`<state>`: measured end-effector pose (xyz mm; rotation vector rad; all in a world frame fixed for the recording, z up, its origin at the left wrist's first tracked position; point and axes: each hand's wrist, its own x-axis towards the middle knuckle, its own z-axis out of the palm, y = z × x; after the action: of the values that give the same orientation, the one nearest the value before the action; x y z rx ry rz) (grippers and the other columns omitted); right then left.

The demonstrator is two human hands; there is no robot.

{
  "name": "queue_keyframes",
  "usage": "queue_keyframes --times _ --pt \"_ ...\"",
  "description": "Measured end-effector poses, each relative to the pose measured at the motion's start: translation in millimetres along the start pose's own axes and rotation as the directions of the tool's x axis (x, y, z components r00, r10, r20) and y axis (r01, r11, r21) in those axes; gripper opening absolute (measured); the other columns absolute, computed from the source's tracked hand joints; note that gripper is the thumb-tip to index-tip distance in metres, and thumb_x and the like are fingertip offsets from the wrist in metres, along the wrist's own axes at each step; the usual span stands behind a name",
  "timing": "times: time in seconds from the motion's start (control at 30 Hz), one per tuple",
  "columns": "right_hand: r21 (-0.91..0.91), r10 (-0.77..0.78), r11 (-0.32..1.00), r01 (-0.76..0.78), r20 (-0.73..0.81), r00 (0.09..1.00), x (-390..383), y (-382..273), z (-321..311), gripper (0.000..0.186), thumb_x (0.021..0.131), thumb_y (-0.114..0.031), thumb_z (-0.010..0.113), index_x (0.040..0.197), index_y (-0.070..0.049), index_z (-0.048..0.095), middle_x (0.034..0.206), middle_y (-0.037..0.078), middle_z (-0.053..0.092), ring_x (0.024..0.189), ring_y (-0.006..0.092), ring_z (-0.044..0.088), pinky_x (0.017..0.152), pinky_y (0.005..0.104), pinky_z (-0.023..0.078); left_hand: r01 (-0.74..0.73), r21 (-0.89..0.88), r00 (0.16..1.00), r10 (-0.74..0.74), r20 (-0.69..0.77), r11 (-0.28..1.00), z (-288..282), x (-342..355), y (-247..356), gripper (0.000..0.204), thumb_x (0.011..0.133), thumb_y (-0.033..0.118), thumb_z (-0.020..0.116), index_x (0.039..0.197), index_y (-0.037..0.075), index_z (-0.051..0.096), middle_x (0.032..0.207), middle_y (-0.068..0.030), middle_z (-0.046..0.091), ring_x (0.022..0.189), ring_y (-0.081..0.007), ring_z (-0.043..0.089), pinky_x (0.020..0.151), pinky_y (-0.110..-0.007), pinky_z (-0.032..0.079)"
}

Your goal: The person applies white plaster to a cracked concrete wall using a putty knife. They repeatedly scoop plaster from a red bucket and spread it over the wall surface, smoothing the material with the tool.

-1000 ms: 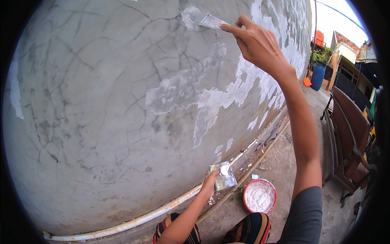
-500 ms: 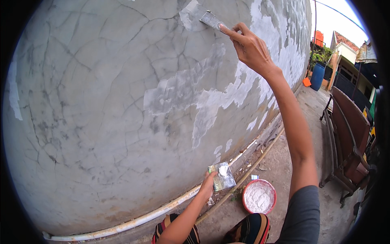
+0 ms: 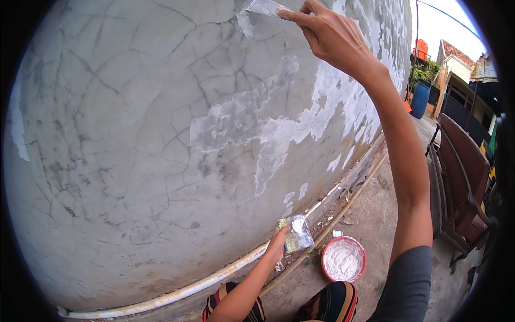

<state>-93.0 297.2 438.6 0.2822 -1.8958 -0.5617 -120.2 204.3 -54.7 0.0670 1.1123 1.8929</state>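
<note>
My right hand point(image 3: 335, 37) is raised high with its fingers closed round a putty knife point(image 3: 266, 7). The knife's flat blade lies against the cracked grey wall point(image 3: 134, 134), beside a fresh white smear of filler point(image 3: 245, 24). Lower down, my left hand point(image 3: 277, 242) grips the edge of a small flat plate point(image 3: 298, 236) with a white dab of filler on it. On the ground below stands a red-rimmed tub point(image 3: 344, 260) of white filler, touched by neither hand. Wider white patches cover the wall's middle and right.
A white pipe point(image 3: 188, 292) runs along the foot of the wall, with a long thin pole point(image 3: 343, 214) beside it. At the right stands a brown wooden bench point(image 3: 464, 161). Farther back is a blue barrel point(image 3: 420, 100). My knees point(image 3: 338, 300) are at the bottom.
My right hand has moved up with the putty knife, whose blade has shifted up and left along the wall. The left hand still holds the plate in nearly the same place.
</note>
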Motion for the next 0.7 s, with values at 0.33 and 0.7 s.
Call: queue_keyframes --times 0.33,0.7 --pt "-0.017 0.039 0.999 -0.04 -0.06 0.997 -35 34 12 0.038 0.091 -0.003 0.055 0.124 -0.019 0.065 0.088 0.008 0.058 0.067 0.0245 0.058 0.06 0.0361 0.047 -0.027 0.013 1.0 0.027 0.009 1.0 -2 1 0 0.032 0.093 0.021 0.053 0.121 0.011 0.042 0.113 -0.0087 0.054 0.1 -0.0226 0.06 0.083 -0.042 0.055" --pt "0.355 0.215 0.927 -0.124 -0.23 0.949 -35 -16 88 0.036 0.091 -0.003 0.053 0.126 -0.007 0.06 0.091 0.017 0.055 0.066 0.0329 0.059 0.06 0.0412 0.05 0.0 0.048 1.0 0.0 -0.017 0.999 6 0 0 0.044 0.091 0.026 0.057 0.129 0.012 0.041 0.119 -0.0084 0.053 0.107 -0.0219 0.056 0.087 -0.04 0.051"
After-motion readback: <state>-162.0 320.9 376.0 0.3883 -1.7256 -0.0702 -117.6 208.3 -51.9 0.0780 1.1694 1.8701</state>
